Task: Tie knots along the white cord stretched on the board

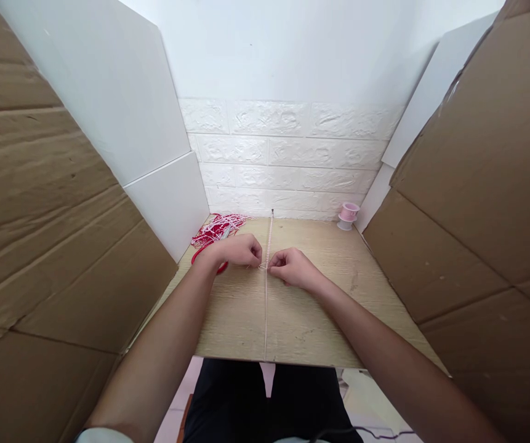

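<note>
Thin pale-pink cord: table centre, far to near, apparently taut for steadiness | left hand, right hand: each pinching fine white thread, likely tensioning its loop

Shows as a thin, pale pink cord, pulled straight from the far edge of the wooden tabletop to the near edge. Looks thicker and bumpy along the far stretch, smooth and plain along the near one. Carries a small loose loop of pale thread partway along. Too fine to make out separate strands.
</note>
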`<action>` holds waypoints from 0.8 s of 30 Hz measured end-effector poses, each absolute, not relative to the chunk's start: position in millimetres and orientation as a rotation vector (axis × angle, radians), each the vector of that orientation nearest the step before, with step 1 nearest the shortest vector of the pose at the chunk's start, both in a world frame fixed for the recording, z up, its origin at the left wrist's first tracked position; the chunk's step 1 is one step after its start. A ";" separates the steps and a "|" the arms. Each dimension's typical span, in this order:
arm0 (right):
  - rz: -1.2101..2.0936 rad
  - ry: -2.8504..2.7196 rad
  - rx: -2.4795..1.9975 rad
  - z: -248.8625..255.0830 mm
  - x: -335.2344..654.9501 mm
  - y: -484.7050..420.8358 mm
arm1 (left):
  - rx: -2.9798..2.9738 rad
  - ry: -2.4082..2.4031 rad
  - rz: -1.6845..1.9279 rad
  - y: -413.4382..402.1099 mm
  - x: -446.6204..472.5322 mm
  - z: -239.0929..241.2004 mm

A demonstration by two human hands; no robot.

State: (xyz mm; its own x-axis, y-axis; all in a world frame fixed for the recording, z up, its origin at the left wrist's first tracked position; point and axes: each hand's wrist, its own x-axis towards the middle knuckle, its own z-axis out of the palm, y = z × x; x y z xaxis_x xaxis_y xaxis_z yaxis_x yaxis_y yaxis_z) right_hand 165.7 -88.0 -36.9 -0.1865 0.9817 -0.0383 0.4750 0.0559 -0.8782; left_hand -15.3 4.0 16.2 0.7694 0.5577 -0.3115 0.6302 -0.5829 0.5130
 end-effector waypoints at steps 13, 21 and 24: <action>1.366 -2.070 -1.444 -18.4 195.8 -89.6 | 2.215 0.845 -0.287 4.0 -15.4 19.1; 1.000 -2.195 -1.498 -18.1 196.0 -91.7 | 2.162 0.834 -0.233 1.9 -15.1 19.5; 0.880 -2.150 -1.494 -23.9 194.0 -90.6 | 2.170 0.813 -0.196 2.8 -14.5 17.0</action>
State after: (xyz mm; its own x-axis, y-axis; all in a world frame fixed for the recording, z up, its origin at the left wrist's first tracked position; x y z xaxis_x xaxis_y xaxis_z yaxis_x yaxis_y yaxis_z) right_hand 194.0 -90.6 -23.9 -0.3646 0.9301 -0.0440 0.6943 0.2401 -0.6785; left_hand -14.5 2.8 17.0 0.7821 0.4881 -0.3875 0.6112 -0.4792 0.6299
